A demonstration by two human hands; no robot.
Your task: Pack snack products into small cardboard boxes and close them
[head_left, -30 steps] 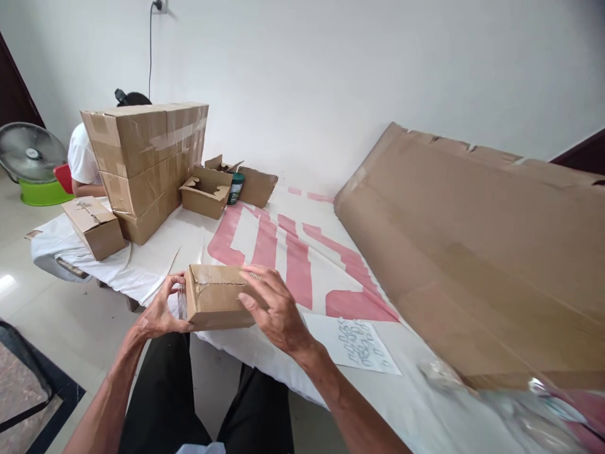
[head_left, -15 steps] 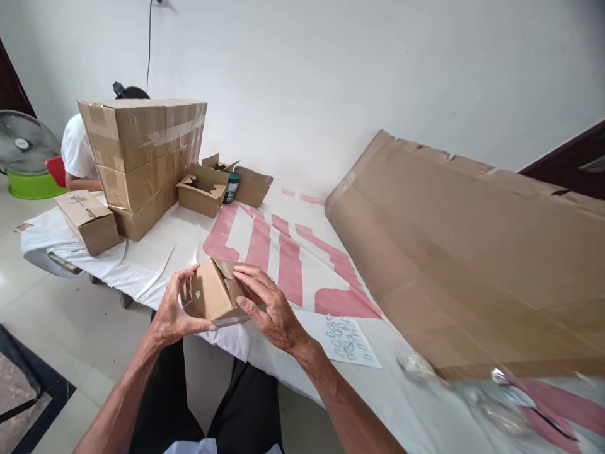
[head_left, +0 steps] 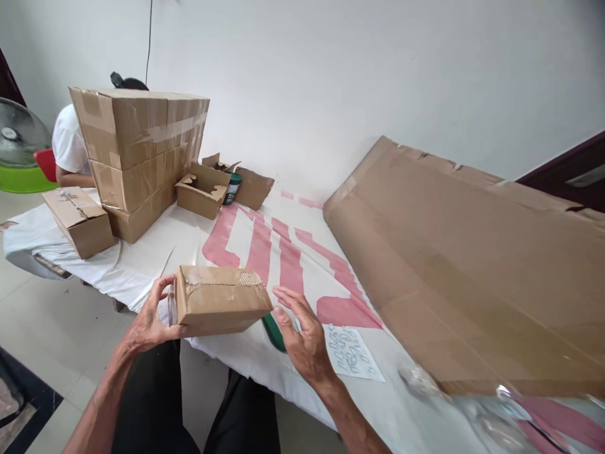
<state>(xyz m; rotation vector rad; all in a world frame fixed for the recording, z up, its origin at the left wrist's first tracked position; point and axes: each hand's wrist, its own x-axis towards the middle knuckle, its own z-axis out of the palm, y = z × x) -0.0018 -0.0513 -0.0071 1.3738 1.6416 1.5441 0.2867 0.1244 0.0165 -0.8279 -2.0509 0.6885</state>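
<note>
A small brown cardboard box (head_left: 222,299) is held above the front edge of the cloth-covered table, its long side running left to right. Its top shows a seam and a torn, ribbed patch at the right. My left hand (head_left: 154,321) grips the left end, thumb below and fingers above. Something clear and shiny sits between that end and the palm; I cannot make out what. My right hand (head_left: 305,334) is open beside the right end, fingers apart and holding nothing. Partly hidden behind the box lies a dark green object (head_left: 275,333).
Taped boxes (head_left: 142,135) are stacked at the left, with a single box (head_left: 78,221) beside them. An open box (head_left: 201,192) and a green tub (head_left: 231,188) stand behind. A large cardboard sheet (head_left: 463,271) leans right, near a printed paper (head_left: 354,354). A person (head_left: 70,142) sits at far left.
The box has turned so its long side faces me, uncovering the green object. My right hand has come off its top and moved right. My left hand keeps its hold.
</note>
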